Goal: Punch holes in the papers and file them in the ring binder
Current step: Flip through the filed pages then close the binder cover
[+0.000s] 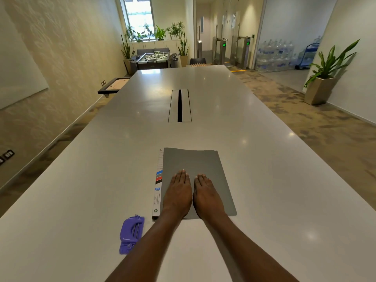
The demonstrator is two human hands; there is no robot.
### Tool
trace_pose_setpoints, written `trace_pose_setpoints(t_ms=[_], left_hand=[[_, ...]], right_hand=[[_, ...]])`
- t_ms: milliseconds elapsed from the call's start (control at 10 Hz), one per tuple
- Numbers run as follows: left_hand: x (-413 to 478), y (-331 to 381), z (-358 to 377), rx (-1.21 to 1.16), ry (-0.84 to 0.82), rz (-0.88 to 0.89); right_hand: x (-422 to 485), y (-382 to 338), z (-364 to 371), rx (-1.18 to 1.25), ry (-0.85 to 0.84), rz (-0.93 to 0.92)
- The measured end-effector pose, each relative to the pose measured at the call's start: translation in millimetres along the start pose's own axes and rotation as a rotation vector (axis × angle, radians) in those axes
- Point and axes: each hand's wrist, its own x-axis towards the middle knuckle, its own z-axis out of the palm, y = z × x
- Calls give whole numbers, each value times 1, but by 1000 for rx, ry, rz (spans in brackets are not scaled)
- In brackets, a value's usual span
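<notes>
A grey ring binder (195, 161) lies closed and flat on the white table (264, 180) in front of me, its white labelled spine (158, 180) along the left side. My left hand (178, 194) and my right hand (207, 195) both rest palm down, side by side, on the near half of the cover, fingers straight and together, holding nothing. A purple hole punch (131, 234) sits on the table to the near left of the binder, just left of my left forearm. No loose papers are in sight.
A cable slot with a black gap (179, 105) runs down the table's middle beyond the binder. Far off stand a table football game (153, 58), potted plants (325, 78) and stacked water bottles (274, 55).
</notes>
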Motion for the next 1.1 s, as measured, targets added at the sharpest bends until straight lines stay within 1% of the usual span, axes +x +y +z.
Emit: trace_pose_setpoints(t_ms=[400, 500, 600, 700, 800, 900, 1000, 1100], left_hand=[[11, -5, 2, -9, 14, -4], [12, -3, -2, -37, 32, -12], [14, 0, -8, -50, 96, -8], [10, 6, -21, -61, 147, -20], [9, 7, -33, -84, 200, -32], [8, 6, -37, -189, 282, -12], [10, -5, -40, -238, 392, 19], [11, -10, -54, -217, 480, 59]], right_hand=[[15, -1, -1, 66, 11, 6], [14, -2, -6, 42, 24, 26], [14, -1, -12, 21, 57, 38], [15, 2, -22, 69, 111, 58], [23, 2, -29, 53, 160, 27], [27, 2, -45, 21, 159, 39], [28, 5, -59, 13, 255, -8], [34, 1, -82, 70, 359, -51]])
